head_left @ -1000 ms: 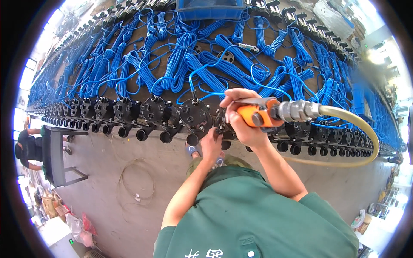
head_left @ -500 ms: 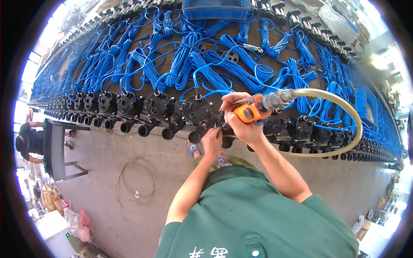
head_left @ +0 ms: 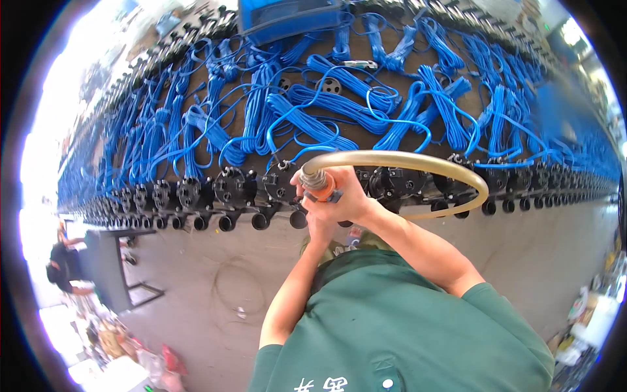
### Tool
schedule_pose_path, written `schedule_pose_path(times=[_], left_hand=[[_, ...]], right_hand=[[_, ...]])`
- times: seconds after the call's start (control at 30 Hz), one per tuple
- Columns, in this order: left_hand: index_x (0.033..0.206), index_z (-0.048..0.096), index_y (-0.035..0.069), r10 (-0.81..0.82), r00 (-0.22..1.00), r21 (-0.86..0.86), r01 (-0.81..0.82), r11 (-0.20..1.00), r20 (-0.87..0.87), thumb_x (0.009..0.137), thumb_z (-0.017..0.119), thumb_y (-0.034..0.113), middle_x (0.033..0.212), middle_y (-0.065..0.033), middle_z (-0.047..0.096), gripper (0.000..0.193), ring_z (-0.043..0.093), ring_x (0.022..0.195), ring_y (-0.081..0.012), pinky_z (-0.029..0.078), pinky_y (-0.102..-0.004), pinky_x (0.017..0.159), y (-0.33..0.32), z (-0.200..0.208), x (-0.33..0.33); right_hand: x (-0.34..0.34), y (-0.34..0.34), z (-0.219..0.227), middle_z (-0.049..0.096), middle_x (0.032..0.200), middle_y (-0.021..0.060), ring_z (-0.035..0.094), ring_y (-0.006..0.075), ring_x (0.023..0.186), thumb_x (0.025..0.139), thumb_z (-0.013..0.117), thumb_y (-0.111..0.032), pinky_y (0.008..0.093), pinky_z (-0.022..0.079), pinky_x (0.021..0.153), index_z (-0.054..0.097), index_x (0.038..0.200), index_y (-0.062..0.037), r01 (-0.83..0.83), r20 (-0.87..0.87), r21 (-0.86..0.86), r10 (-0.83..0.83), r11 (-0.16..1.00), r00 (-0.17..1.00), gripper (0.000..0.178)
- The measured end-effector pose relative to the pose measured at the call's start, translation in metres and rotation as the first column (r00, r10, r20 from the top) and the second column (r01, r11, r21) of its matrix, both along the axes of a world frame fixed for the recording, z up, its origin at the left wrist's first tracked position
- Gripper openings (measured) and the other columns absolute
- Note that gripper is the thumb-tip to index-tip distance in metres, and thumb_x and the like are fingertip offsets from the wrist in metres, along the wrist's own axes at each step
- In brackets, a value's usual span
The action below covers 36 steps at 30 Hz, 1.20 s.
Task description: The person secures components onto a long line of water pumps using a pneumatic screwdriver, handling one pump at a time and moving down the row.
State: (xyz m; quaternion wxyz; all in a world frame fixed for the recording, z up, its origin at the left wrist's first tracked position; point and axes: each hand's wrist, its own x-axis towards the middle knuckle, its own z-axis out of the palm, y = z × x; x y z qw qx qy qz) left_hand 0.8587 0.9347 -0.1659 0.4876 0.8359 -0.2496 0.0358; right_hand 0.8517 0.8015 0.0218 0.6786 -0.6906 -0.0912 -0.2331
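My right hand (head_left: pixel 349 196) is wrapped round an orange pneumatic screwdriver (head_left: pixel 321 188). The tool stands nearly upright over the row of black pumps, so its tip is hidden beneath it. From its grey top fitting a pale yellowish air hose (head_left: pixel 405 159) loops off to the right. Just below the tool is my left hand (head_left: pixel 320 230), close against the front of the row; its fingers are covered by the right hand and the tool. The nearest black pump (head_left: pixel 281 185) on the left has a blue cable at its top.
Black pumps (head_left: pixel 235 187) line the bench edge both ways, their round outlets facing me. Behind them lie bundles of blue cable (head_left: pixel 313 124), a black perforated disc (head_left: pixel 330 85) and a blue bin (head_left: pixel 287 19). A person (head_left: pixel 64 264) is at a dark table (head_left: pixel 108 261) on the left.
My right hand has brought the screwdriver left and tipped it from sideways to nearly upright, above my left hand. The hose loop has swung left with it. The whole view has shifted slightly.
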Motion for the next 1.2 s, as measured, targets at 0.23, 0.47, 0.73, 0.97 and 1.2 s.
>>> schedule_pose_path(times=[0.23,0.47,0.73,0.97,1.2], left_hand=[[0.089,0.071,-0.003,-0.174,0.938,0.231,0.248,0.941,-0.301,0.090,0.068,0.004,0.072,-0.0058,0.068,0.007,0.060,0.065,-0.0095,0.047,-0.0261,0.058,0.001,0.268,0.094],[0.093,0.072,0.002,-0.965,0.138,0.443,0.896,0.025,-0.224,0.080,0.073,0.009,0.087,-0.0138,0.069,0.015,0.065,0.087,-0.0320,0.052,-0.0413,0.075,-0.180,0.187,0.217],[0.109,0.072,0.001,-0.842,-0.455,0.209,0.828,-0.520,-0.290,0.081,0.068,0.008,0.099,-0.0137,0.073,0.029,0.066,0.093,-0.0306,0.054,-0.0419,0.078,-0.210,0.004,0.184],[0.107,0.071,-0.003,-0.855,-0.498,0.195,0.833,-0.518,-0.142,0.071,0.068,0.004,0.107,-0.0124,0.072,0.037,0.064,0.095,-0.0287,0.055,-0.0388,0.081,-0.207,0.006,0.184],[0.101,0.070,-0.001,-0.855,-0.518,0.198,0.835,-0.513,-0.027,0.073,0.065,0.007,0.104,-0.0121,0.071,0.029,0.063,0.097,-0.0286,0.054,-0.0361,0.085,-0.201,-0.025,0.181]], right_hand=[[-0.034,-0.022,0.034,0.073,0.090,0.0129,0.073,0.0259,0.075,0.072,0.074,-0.006,0.0333,0.059,0.065,0.069,0.111,0.0008,0.056,0.235,0.065,-0.070,0.996,0.969,0.040],[-0.075,-0.040,0.065,0.071,0.078,0.0142,0.066,0.0177,0.055,0.068,0.062,0.006,0.0279,0.057,0.051,0.067,0.100,0.0061,0.592,0.064,0.192,-0.612,0.783,0.789,0.032],[-0.050,-0.044,0.051,0.067,0.083,0.0134,0.063,0.0168,0.052,0.076,0.063,0.005,0.0292,0.057,0.050,0.060,0.106,0.0060,0.856,0.004,0.156,-0.867,0.492,0.498,0.030],[-0.021,-0.044,0.037,0.066,0.092,0.0161,0.064,0.0174,0.061,0.078,0.061,0.008,0.0288,0.056,0.056,0.058,0.114,0.0035,0.854,-0.086,0.191,-0.859,0.484,0.505,0.036],[0.008,-0.047,0.007,0.064,0.088,0.0146,0.062,0.0149,0.063,0.081,0.060,0.004,0.0262,0.055,0.058,0.060,0.111,0.0032,0.875,-0.185,-0.013,-0.862,0.483,0.473,0.030]])
